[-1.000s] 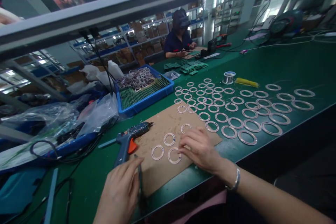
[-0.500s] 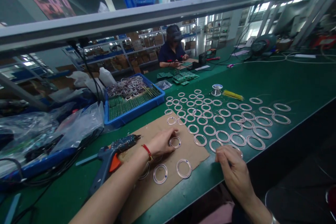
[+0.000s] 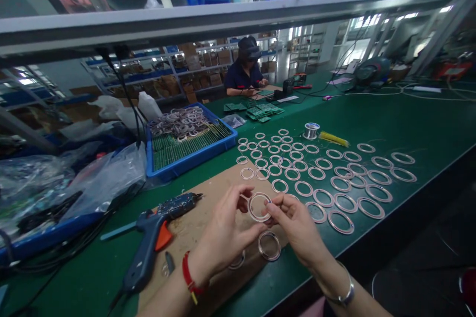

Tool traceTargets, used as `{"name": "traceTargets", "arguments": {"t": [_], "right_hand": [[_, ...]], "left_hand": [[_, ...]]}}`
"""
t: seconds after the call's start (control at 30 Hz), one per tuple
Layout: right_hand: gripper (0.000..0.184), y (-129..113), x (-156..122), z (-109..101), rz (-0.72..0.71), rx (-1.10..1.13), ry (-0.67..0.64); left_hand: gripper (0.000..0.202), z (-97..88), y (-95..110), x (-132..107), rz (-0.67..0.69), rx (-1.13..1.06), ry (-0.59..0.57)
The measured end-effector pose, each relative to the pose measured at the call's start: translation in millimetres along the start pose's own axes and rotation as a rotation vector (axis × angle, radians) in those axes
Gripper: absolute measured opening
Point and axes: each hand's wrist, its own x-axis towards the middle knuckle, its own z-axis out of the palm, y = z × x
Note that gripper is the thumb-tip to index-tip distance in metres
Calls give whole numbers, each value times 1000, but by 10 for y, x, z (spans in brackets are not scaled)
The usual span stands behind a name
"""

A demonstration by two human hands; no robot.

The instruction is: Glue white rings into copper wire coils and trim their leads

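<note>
My left hand (image 3: 226, 228) and my right hand (image 3: 295, 225) meet above the brown cardboard mat (image 3: 219, 193). Both pinch one thin coil ring (image 3: 259, 206), held up between the fingertips. Under my hands another ring (image 3: 269, 246) lies on the mat, and a second one (image 3: 238, 261) peeks out beneath my left hand. My left wrist carries a red string, my right wrist a metal bracelet. A blue glue gun (image 3: 154, 230) with an orange trigger lies left of the mat.
Several rings (image 3: 323, 178) lie in rows on the green table (image 3: 409, 124). A blue tray (image 3: 188, 141) holds more rings. Plastic bags and cables (image 3: 74, 183) fill the left. A solder spool (image 3: 311, 130) sits farther back. Another person (image 3: 246, 67) works at the far end.
My left hand lifted a ring off the mat and my right hand came in from the table edge; both now hold it together. The view shifted slightly.
</note>
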Motion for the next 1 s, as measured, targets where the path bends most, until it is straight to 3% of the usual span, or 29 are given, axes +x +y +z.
{"name": "traceTargets", "arguments": {"t": [0.17, 0.43, 0.6, 0.73, 0.87, 0.9, 1.0], "right_hand": [[40, -23, -32, -3, 31, -99, -31], [39, -128, -69, 7, 48, -267, -112], [36, -178, -33, -14, 73, -294, -189], [31, -156, -117, 34, 176, -299, -272], [25, -153, -108, 71, 268, -323, -436], [23, -160, -39, 50, 230, -390, -395], [19, -158, 315, -85, 50, -755, -88]], "left_hand": [[46, -59, -97, -35, -206, -214, -143], [24, -145, -136, -45, -327, -466, -234], [22, -201, -143, -39, -249, -238, -229], [26, -142, -166, -37, -197, -61, -232], [32, -130, -279, 8, -153, 190, -50], [33, -169, -314, 22, -148, 251, 16], [36, -375, -396, 45, -141, 346, 132]]}}
